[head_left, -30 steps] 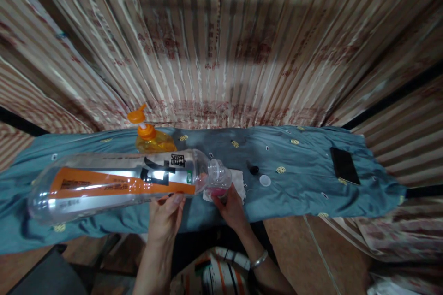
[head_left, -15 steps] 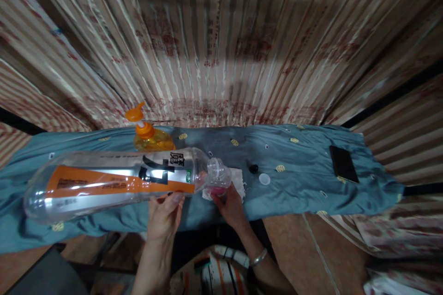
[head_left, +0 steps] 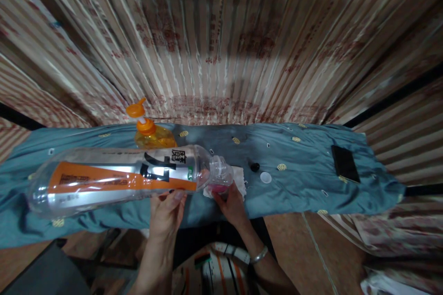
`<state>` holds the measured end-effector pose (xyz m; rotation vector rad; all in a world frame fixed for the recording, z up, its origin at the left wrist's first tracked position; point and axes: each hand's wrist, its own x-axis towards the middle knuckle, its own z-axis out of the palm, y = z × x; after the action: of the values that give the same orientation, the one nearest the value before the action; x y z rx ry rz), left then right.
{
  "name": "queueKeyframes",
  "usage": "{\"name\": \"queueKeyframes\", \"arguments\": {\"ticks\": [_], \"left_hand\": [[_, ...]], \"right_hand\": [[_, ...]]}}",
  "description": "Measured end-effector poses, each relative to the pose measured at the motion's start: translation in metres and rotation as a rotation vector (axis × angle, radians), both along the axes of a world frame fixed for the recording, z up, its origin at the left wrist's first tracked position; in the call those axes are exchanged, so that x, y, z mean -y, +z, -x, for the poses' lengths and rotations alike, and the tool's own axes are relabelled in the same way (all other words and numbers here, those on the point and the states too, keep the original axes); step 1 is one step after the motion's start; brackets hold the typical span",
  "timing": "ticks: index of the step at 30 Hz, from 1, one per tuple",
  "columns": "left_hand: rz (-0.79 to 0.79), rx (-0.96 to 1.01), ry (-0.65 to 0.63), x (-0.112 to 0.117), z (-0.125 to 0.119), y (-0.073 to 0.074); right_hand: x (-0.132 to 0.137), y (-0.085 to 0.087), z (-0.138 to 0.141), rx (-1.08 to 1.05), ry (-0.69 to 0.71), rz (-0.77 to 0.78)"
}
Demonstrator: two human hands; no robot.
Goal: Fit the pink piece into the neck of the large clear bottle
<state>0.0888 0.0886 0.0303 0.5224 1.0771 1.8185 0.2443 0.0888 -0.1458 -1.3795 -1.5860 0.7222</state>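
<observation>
My left hand (head_left: 168,214) grips a large clear plastic bottle (head_left: 114,177) with an orange and black label, held almost level with its open neck pointing right. The neck meets a small clear container (head_left: 221,176) with pink liquid at its bottom. My right hand (head_left: 230,203) is closed around that small container from below, over a white tissue (head_left: 238,179) on the blue cloth.
A blue patterned cloth (head_left: 304,179) covers the table. An orange pump bottle (head_left: 150,133) stands behind the big bottle. A small black cap (head_left: 255,166) and a white lid (head_left: 266,177) lie right of the tissue. A black phone (head_left: 344,163) lies far right. Striped curtain behind.
Hardly anything has changed: the big bottle stays tipped at the small container. The view has shifted slightly.
</observation>
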Motion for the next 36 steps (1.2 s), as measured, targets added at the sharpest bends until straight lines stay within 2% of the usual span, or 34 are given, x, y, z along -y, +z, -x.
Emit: {"name": "queueKeyframes", "arguments": {"ticks": [15,23,31,36], "left_hand": [[-0.019,-0.012,-0.007,0.0,-0.0027,0.0074],[0.006,-0.013,-0.005,0.0005,0.0019,-0.0011],[0.007,-0.016,-0.015,-0.0001,-0.0004,0.0044],[0.0,-0.011,-0.014,0.001,-0.0001,0.0018]], "right_hand": [[0.0003,0.0032,-0.0025,0.03,0.03,0.0],[0.0006,0.0005,-0.0008,0.019,0.018,0.007],[0.0,-0.0036,-0.0013,0.033,-0.004,0.032],[-0.0006,-0.0015,-0.0004,0.028,-0.014,0.026]]}}
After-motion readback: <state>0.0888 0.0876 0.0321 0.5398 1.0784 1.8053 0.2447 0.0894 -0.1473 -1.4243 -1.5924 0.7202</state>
